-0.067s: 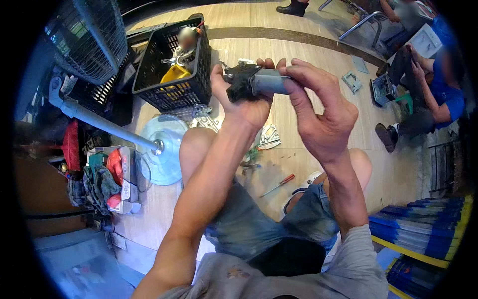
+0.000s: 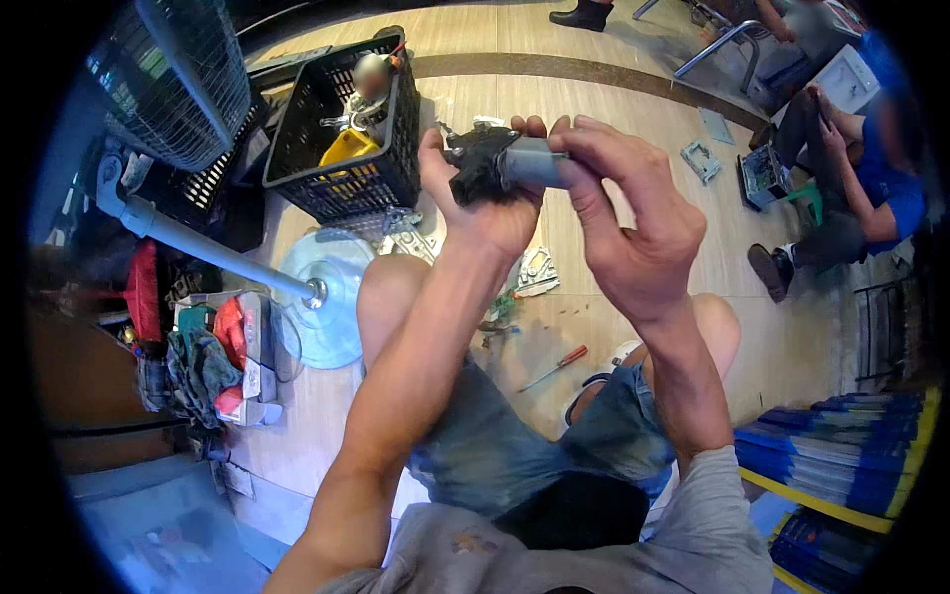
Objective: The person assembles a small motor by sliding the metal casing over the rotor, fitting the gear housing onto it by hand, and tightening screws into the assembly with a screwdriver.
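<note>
The motor-like part is up in front of me above the floor, its long axis running almost level from left to right, with the black housing at the left end and the grey cylinder pointing toward my right. My left hand cradles the housing from beneath, thumb standing up on the outer side, while my right hand, the nearer to the cylinder's free end, grasps that end between thumb and fingers. Beyond, to the left, stands the black crate; the red-handled screwdriver lies below on the floor.
</note>
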Tool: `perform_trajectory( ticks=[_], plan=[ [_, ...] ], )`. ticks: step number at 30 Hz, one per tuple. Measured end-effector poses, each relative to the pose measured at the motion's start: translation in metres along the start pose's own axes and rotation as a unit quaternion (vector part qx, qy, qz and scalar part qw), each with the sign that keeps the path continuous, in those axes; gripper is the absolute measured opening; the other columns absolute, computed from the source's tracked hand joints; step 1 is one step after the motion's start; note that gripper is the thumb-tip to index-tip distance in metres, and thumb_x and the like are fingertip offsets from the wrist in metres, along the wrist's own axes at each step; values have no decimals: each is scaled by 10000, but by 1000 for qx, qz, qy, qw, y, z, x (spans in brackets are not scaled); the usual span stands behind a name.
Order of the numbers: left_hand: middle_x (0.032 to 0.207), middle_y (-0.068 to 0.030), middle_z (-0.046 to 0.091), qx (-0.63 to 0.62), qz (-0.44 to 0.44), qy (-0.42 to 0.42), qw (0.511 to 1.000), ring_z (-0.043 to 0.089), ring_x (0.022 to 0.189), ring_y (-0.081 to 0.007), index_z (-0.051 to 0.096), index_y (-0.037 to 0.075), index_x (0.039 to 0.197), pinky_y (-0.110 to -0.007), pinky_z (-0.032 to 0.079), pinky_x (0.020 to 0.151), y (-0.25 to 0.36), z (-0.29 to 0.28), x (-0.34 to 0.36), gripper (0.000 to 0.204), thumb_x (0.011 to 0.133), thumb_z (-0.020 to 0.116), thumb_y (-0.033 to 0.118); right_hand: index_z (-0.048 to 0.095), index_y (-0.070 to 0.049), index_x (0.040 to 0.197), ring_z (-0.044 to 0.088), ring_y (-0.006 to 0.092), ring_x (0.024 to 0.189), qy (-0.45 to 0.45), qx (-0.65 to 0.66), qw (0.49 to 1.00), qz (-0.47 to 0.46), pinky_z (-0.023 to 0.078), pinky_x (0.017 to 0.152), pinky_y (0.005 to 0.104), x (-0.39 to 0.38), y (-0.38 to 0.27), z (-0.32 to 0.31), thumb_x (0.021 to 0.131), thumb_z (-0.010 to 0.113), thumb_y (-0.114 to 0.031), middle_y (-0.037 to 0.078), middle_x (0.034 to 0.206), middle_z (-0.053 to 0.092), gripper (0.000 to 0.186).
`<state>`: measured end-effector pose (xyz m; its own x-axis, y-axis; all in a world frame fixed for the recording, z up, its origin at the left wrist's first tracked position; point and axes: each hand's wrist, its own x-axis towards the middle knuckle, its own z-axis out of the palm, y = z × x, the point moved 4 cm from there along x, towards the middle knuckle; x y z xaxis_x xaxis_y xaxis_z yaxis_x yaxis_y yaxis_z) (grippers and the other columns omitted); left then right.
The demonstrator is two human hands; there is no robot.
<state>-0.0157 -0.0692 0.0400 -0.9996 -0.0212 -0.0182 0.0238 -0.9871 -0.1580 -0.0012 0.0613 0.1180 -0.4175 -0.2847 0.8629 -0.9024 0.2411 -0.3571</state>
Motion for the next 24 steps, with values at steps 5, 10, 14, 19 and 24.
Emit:
perform_trajectory(
  ticks=[5,10,14,19,24],
  plan=[
    [948,-168,597,39,24,-1,999,623,873,-301,516,-28,1029,-413,567,793,6,-17,7,645,928,383,596,691,-62,930,649,312,1061,-28,-40,996,-71,491,878,403,-3,10,16,740,738,-31,82,984,704,198],
    [955,-165,603,80,62,32,994,626,866,-289,518,-20,1031,-396,571,772,-1,-21,13,632,927,385,589,716,-68,911,616,327,1065,-30,-34,999,-25,502,896,407,-6,21,14,732,767,-48,84,1011,693,188],
    [960,-165,603,84,46,38,995,623,879,-296,515,-20,1033,-406,568,790,-5,-19,12,633,925,387,591,732,-72,900,605,325,1079,-34,-36,999,-19,510,904,401,-8,21,12,720,786,-57,79,1035,690,189],
    [976,-174,604,63,37,5,997,618,902,-319,503,-24,1054,-441,547,838,-4,-15,9,647,920,394,600,739,-75,894,594,320,1096,-48,-49,998,-7,514,900,396,-7,18,11,716,793,-64,72,1053,687,187],
    [962,-171,609,72,34,-13,997,623,891,-310,501,0,1054,-424,544,806,-2,-15,11,613,926,403,592,737,-74,896,596,322,1089,-51,-33,998,0,512,901,404,-8,21,11,714,800,-81,79,1054,685,193]
  ],
)
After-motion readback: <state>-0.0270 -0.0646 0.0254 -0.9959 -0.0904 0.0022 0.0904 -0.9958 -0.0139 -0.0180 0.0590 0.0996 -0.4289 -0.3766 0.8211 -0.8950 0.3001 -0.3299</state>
